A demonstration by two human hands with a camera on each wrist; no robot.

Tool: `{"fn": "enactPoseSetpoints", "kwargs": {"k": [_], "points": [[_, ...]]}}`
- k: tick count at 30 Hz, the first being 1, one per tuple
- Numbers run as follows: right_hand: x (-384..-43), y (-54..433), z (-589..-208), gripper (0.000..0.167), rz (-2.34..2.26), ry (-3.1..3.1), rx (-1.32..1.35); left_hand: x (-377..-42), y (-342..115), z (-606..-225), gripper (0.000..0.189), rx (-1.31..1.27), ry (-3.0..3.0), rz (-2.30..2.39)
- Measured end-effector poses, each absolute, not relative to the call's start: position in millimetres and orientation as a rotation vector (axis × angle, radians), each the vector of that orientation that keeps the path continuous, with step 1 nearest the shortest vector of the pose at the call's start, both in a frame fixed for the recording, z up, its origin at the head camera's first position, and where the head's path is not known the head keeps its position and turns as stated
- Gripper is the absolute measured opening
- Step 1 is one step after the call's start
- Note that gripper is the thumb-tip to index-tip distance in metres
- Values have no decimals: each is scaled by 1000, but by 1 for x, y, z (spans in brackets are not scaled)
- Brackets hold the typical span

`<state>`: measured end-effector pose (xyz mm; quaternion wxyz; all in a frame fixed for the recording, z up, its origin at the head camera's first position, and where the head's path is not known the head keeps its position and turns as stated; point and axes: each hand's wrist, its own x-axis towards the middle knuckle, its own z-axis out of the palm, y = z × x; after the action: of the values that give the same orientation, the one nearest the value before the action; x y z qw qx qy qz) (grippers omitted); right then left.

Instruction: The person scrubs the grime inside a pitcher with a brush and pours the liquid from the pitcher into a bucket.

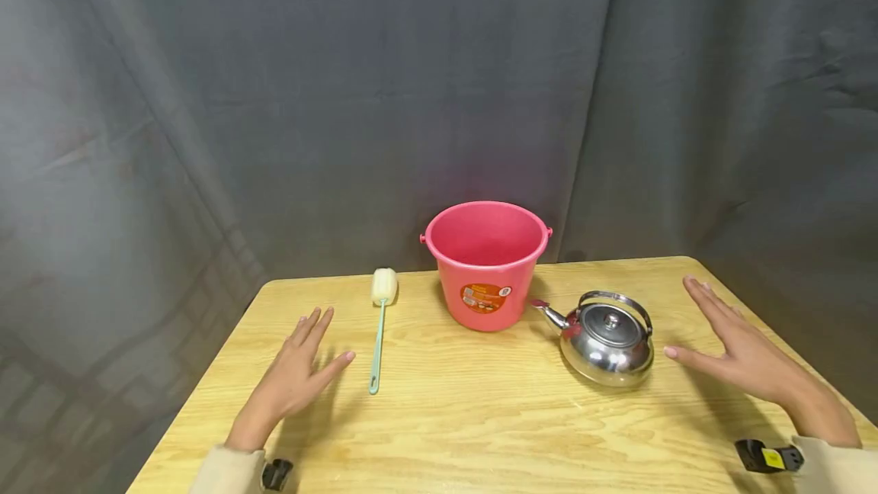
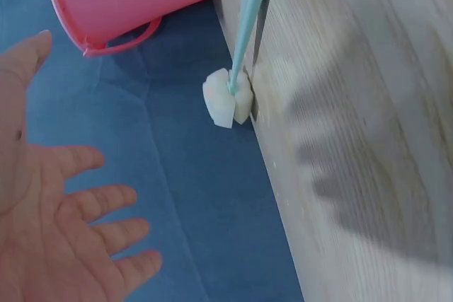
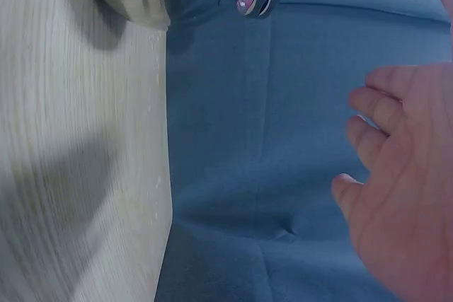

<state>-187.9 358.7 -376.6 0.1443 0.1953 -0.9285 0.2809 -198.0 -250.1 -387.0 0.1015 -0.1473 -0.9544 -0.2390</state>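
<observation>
My left hand (image 1: 291,372) hovers above the left part of the table with its fingers extended and nothing in it. To its right lies a sponge brush (image 1: 378,341) with a pale green handle and a cream sponge head (image 2: 228,97) pointing to the back. My right hand (image 1: 744,353), fingers extended and thumb apart, hangs right of a shiny steel kettle (image 1: 608,345) without touching it. The kettle's spout points left, and its top handle stands up. A pink bucket (image 1: 488,280) with an orange label stands upright between brush and kettle, near the back edge.
The wooden table (image 1: 473,418) has its back edge just behind the bucket. A dark grey-blue curtain (image 1: 384,113) hangs behind and on both sides. Straps with black devices (image 1: 767,457) circle both wrists below the beige sleeves.
</observation>
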Motion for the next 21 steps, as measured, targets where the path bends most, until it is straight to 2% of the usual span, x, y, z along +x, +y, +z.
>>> {"fn": "enactPoseSetpoints", "kwargs": {"k": [21], "points": [[-194,343,-366,106,794,-2634,615,-205,-225,-387,79,-495,-2673,-739]]}}
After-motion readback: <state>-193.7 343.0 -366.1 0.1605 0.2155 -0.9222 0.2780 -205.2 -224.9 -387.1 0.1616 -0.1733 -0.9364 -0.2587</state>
